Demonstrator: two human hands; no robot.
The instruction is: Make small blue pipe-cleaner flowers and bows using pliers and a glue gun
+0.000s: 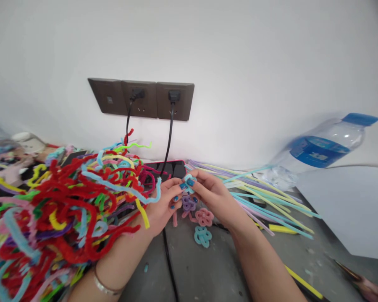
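Between the fingertips of both hands is a small light-blue pipe cleaner flower [189, 184], partly covered by the fingers. My left hand [166, 196] pinches it from the left, and my right hand [209, 192] pinches it from the right. Just below lies a purple pipe cleaner flower [188, 203]. A pink pipe cleaner flower [204, 217] rests near my right wrist, and a turquoise pipe cleaner flower [203, 236] sits closer to me on the grey table [204, 272].
A big tangle of coloured pipe cleaners [72, 209] rises at the left, overlapping my left forearm. Straight pastel pipe cleaners [271, 197] spread to the right. Behind them leans a clear bottle [321, 147] beside a white sheet [349, 205]. A black cable [169, 138] runs down from the wall sockets [141, 99].
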